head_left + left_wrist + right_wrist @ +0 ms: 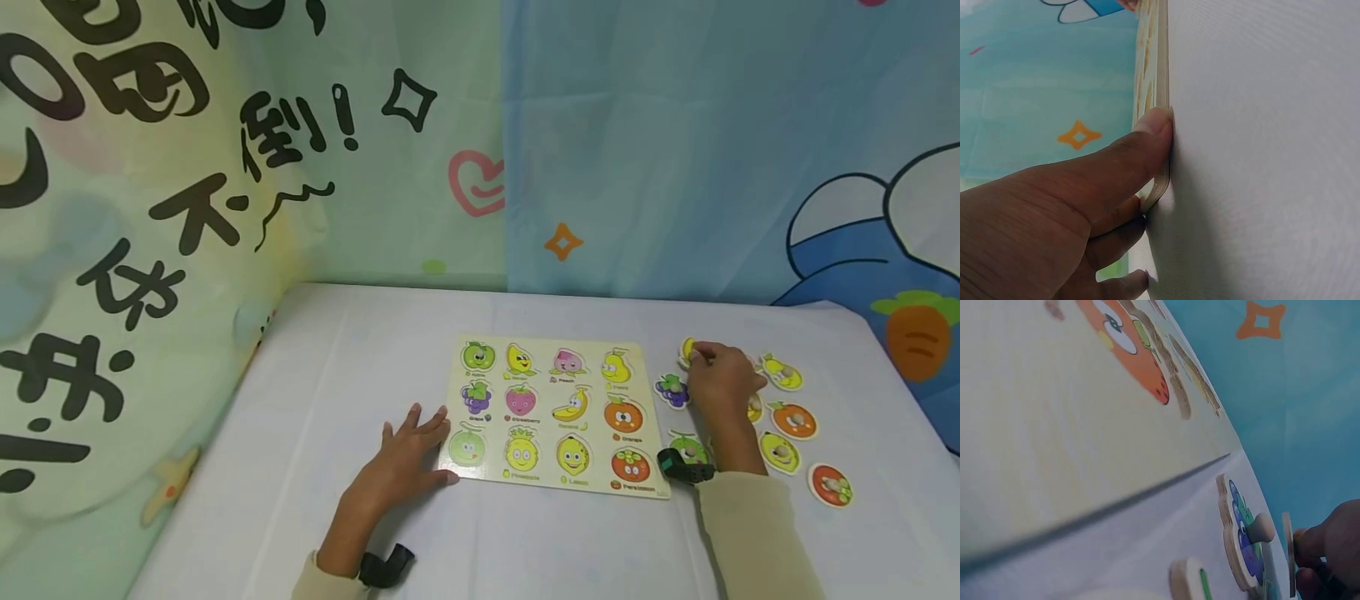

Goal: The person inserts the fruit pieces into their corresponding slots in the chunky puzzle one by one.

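Observation:
A wooden fruit puzzle board (543, 408) lies flat on the white table. At its near left corner, my left hand (405, 454) touches the edge with fingers spread; in the left wrist view the thumb (1159, 122) presses the board's side. My right hand (722, 379) pinches a yellow fruit puzzle piece (686, 352) right of the board. In the right wrist view that piece (1289, 550) shows edge-on at the fingertips; its fruit is hidden there. A knobbed grape piece (672, 391) lies beside the right hand.
Loose pieces lie right of the board: a pear (782, 372), an orange (793, 421), a lemon (780, 452), a persimmon (831, 485) and a green melon-like piece (690, 450) partly behind the wrist band. A printed cloth backdrop (645, 167) stands behind the table.

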A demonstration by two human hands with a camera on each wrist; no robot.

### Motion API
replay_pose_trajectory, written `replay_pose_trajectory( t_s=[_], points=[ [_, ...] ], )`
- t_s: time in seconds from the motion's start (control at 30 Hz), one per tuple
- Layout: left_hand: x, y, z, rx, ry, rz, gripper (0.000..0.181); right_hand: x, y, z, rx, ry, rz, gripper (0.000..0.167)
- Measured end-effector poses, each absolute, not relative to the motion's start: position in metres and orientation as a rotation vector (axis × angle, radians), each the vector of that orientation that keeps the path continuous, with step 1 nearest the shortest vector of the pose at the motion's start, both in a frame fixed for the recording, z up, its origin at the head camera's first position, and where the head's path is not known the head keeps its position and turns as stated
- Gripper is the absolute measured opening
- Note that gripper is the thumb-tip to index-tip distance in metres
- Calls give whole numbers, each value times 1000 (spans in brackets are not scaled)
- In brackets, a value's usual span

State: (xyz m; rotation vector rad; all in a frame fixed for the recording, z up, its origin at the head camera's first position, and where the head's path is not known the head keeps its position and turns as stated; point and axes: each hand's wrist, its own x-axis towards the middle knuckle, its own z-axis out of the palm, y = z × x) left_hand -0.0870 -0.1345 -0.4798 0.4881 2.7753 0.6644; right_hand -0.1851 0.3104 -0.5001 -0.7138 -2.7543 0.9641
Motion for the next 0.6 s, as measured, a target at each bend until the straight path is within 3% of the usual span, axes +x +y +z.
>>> replay_pose_trajectory(
  t_s=[0.3,0.6],
  points=[
    [-87,-134,-481,477,2774,664,76,-179,292,-486,-708,-2618,1180,38],
    [-86,-134,-482,483,2776,671,76,-177,257,-473,-487,-2570,1267,31]
  ],
)
